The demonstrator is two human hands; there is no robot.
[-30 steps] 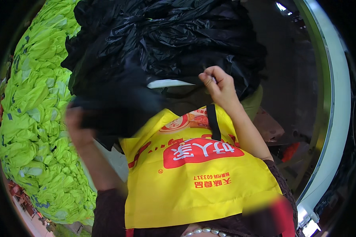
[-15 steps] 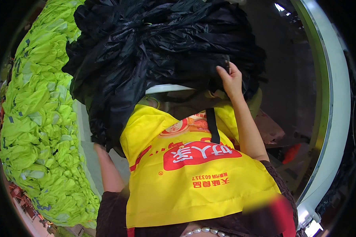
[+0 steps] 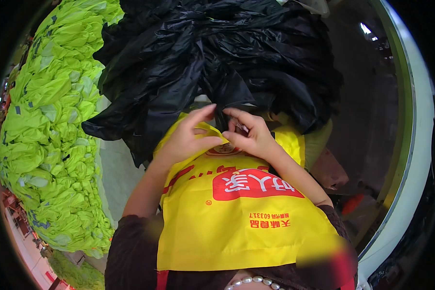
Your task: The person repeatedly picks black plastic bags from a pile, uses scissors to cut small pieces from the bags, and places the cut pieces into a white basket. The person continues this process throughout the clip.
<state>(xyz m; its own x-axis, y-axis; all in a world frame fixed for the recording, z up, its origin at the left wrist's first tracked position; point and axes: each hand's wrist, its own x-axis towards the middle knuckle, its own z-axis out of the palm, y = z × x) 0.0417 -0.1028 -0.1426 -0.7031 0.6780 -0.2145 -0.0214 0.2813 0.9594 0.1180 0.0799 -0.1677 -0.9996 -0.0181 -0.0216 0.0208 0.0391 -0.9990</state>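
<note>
A heap of thin, shiny black fabric (image 3: 179,63) lies gathered in front of me, its loose folds hanging over the near edge. A narrow strip of it hangs between my two hands. My left hand (image 3: 191,137) is at the strip's left, fingers stretched and thumb apart, fingertips close to the fabric. Opposite it, my right hand (image 3: 251,135) has index finger and thumb pointing at the strip, while its other fingers curl round something small and shiny that I cannot make out. Both hands are just above the yellow apron (image 3: 237,241) I wear.
A tall pile of lime-green fabric pieces (image 3: 48,145) fills the left side, beside a pale surface (image 3: 118,169). A pale curved edge (image 3: 420,145) runs along the right. More green fabric (image 3: 75,270) lies at the lower left.
My left hand has come up from the left side of the black fabric to the middle. My right hand has moved left and nearer to me, leaving the right-hand folds.
</note>
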